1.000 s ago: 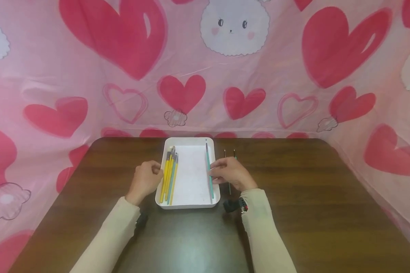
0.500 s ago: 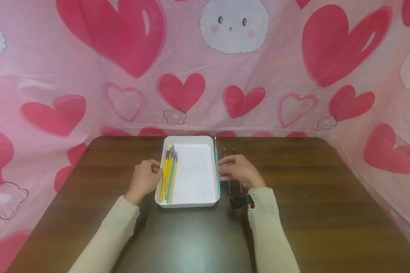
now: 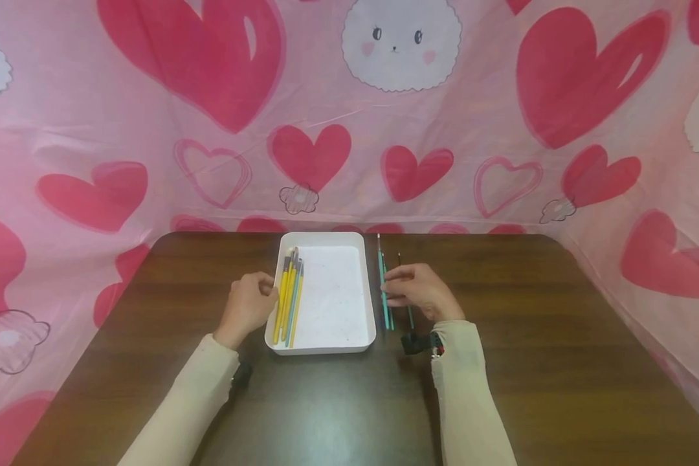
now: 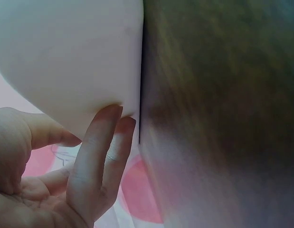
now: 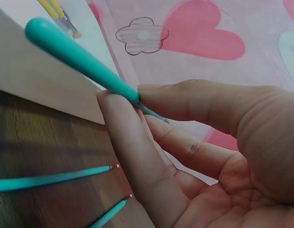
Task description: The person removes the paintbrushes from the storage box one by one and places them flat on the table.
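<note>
A white tray stands on the table, with several yellow and teal paintbrushes lying along its left side. My left hand holds that tray at its left edge; in the left wrist view, two fingertips press the outer wall and the thumb reaches the rim. Just right of the tray, my right hand pinches a teal paintbrush between thumb and fingers, its tip pointing away. Two other teal brushes lie on the tabletop beneath, partly hidden by the hand in the head view.
The brown wooden table reaches well past the tray on both sides. A pink cloth with hearts hangs behind and beside it. A dark wrist device sits at my right cuff.
My right hand has carried the teal paintbrush rightward, from above the tray's right side to outside its rim, over the brushes on the table. The left hand stays at the tray.
</note>
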The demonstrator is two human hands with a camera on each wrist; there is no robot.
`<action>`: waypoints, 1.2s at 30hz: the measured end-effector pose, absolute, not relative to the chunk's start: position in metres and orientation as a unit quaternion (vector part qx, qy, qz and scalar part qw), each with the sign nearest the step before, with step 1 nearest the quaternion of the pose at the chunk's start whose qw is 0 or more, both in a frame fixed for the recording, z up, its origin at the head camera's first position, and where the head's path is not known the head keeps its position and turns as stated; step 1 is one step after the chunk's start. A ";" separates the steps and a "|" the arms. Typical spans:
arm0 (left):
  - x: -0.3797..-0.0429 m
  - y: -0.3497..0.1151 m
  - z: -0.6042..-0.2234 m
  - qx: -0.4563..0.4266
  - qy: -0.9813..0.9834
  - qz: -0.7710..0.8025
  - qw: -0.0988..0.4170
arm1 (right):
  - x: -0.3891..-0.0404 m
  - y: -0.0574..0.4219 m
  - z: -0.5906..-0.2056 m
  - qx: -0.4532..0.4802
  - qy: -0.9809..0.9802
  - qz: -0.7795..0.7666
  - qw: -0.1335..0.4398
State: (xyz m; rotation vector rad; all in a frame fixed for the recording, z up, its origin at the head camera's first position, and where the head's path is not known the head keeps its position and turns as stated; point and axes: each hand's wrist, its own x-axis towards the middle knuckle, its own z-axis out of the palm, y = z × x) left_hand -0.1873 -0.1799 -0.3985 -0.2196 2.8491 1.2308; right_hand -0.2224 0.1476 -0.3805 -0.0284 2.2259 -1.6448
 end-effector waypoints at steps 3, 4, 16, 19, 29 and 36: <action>-0.187 -0.180 -0.399 -0.071 0.916 0.394 0.014 | -0.222 0.150 -0.380 -0.002 0.795 -0.579 0.180; -0.187 -0.180 -0.399 -0.070 0.917 0.393 0.014 | -0.223 0.150 -0.380 0.001 0.795 -0.579 0.179; -0.187 -0.181 -0.400 -0.070 0.916 0.394 0.016 | -0.224 0.155 -0.381 0.020 0.802 -0.573 0.167; -0.187 -0.181 -0.400 -0.068 0.917 0.393 0.015 | -0.224 0.158 -0.381 0.030 0.801 -0.575 0.164; -0.188 -0.180 -0.400 -0.066 0.917 0.392 0.013 | -0.225 0.167 -0.382 0.042 0.805 -0.571 0.153; -0.188 -0.180 -0.400 -0.067 0.918 0.391 0.014 | -0.225 0.171 -0.384 0.051 0.808 -0.570 0.145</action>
